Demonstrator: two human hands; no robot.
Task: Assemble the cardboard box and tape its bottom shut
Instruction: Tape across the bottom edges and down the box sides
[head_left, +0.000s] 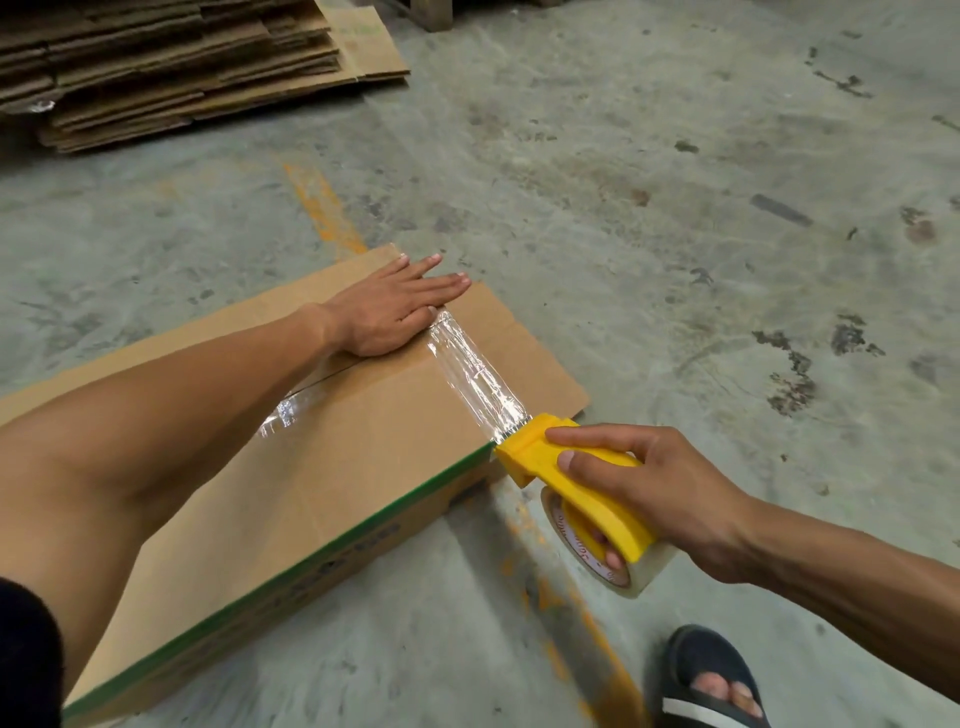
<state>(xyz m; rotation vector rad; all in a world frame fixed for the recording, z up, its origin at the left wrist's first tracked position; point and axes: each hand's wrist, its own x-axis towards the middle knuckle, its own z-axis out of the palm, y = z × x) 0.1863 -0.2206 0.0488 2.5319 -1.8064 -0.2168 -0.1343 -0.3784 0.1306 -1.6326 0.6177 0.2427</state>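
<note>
Floor (649, 156) is stained concrete with a worn orange stripe (324, 208) running out beyond the left hand. Stack of flat cardboard sheets (171, 67) lies well beyond the left hand, far left. Cardboard box (332, 441) sits on the floor under the left forearm, flaps folded flat on top, green edge on the near side. Left hand (387, 317) is spread flat, palm down, pressing the flaps near the box's far end, right at the start of the tape. Clear tape strip (475, 371) stretches from under the left fingers across the box top to the dispenser. Right hand (654, 499) is wrapped around the yellow tape dispenser (571, 488) just off the box's near-right edge, fingers through the roll (618, 571). Sandalled foot (711, 680) is below the right hand.
</note>
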